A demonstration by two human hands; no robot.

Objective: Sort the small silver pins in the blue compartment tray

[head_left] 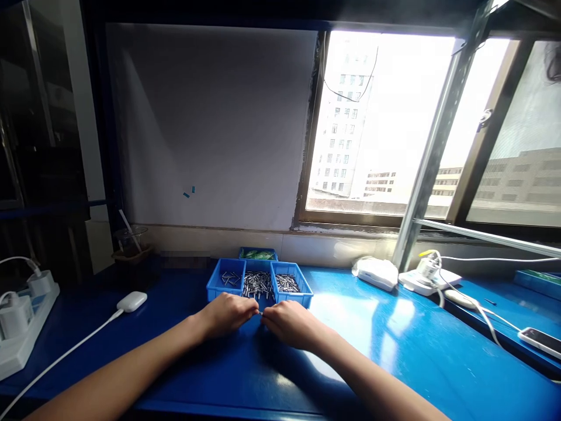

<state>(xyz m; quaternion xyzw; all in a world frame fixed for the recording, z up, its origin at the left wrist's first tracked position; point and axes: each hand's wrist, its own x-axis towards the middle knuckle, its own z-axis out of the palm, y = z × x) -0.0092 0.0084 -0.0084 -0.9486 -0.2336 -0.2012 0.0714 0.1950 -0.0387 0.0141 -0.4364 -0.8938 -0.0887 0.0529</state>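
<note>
My left hand and my right hand meet fingertip to fingertip low over the blue table. Both are closed in a pinch, and a tiny bit of a small thin part shows between them, too small to name. Just beyond the left hand stands a blue bin holding some thin dark metal pins. Past the right hand is another blue bin with many short metal pieces. Between the two bins lies a heap of metal pins.
Behind the bins sits a blue tray with green packets. A white charging case on a cable and a power strip lie left. To the right are a white packet, a second power strip, cables and a phone.
</note>
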